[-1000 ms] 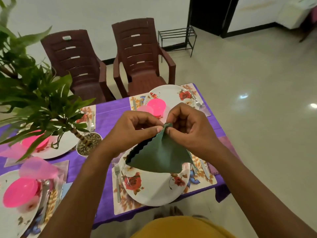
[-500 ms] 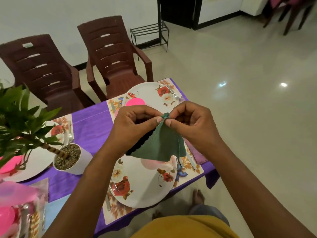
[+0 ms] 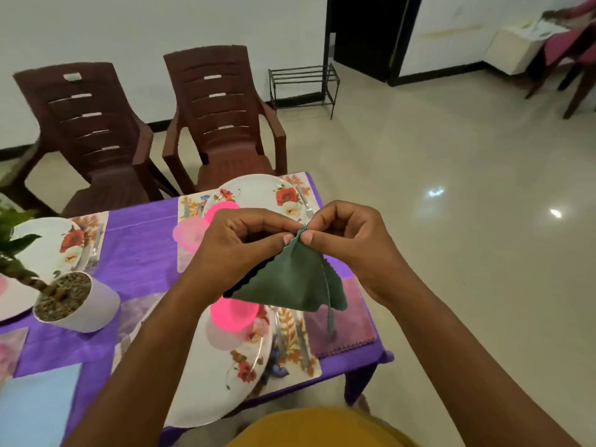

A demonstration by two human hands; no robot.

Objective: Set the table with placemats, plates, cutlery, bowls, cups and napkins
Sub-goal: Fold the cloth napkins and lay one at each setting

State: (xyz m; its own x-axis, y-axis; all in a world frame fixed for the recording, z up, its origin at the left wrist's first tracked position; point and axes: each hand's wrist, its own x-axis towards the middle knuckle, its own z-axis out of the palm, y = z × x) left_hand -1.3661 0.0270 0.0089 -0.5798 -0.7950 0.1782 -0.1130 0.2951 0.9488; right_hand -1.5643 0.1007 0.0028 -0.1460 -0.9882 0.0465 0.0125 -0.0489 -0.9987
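A green cloth napkin (image 3: 290,285) hangs folded in a triangle above the near place setting. My left hand (image 3: 238,243) and my right hand (image 3: 345,240) both pinch its top corner, fingertips almost meeting. Below it lies a floral white plate (image 3: 225,366) on a floral placemat (image 3: 296,356), with a pink bowl (image 3: 235,314) and a clear pink cup on the plate. Cutlery (image 3: 300,337) lies on the placemat right of the plate. A purple napkin (image 3: 342,321) lies flat at the table's right edge.
The table has a purple cloth (image 3: 142,253). A far setting holds a floral plate (image 3: 258,191) and pink bowl (image 3: 219,211). A potted plant (image 3: 71,301) stands at left beside another plate (image 3: 45,243). A light blue napkin (image 3: 38,401) lies at near left. Two brown chairs (image 3: 222,124) stand behind.
The view has swung right, so the plant and left settings slid toward the left edge. Both hands keep pinching the green napkin's top corner, held a little further right over the plate.
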